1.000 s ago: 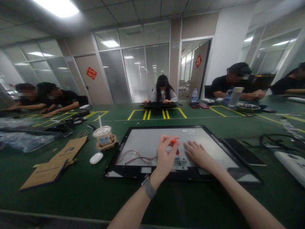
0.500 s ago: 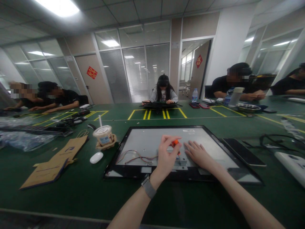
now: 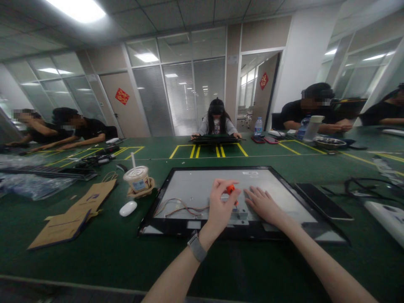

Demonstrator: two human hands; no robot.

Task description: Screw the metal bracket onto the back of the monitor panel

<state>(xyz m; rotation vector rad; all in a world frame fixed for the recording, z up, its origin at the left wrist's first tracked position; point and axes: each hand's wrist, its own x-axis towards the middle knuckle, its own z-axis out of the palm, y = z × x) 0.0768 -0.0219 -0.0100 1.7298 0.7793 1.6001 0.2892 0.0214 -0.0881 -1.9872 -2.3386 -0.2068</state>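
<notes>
My left hand [image 3: 221, 202] grips the orange handle of a screwdriver [image 3: 231, 189] between thumb and fingers. The screwdriver stands nearly upright, its shaft pointing down at a small metal bracket [image 3: 242, 216] near the panel's front edge. Whether the tip sits in a screw I cannot make out. My right hand [image 3: 261, 203] lies flat, fingers spread, on the grey back of a black-framed display panel [image 3: 202, 181]. Left of the bracket, thin red and black wires [image 3: 178, 206] run over the panel.
A drink cup [image 3: 137, 180] in a cardboard holder, a white mouse [image 3: 128, 208] and a brown paper bag [image 3: 72, 212] lie to the left. A black phone-like slab [image 3: 323, 201] and a white power strip [image 3: 386, 219] are at right. Across the green table sits a person [image 3: 216, 120].
The orange handle has tilted slightly left in my left hand. My right hand keeps its place. Across the table, the person's dark panel has shifted slightly right.
</notes>
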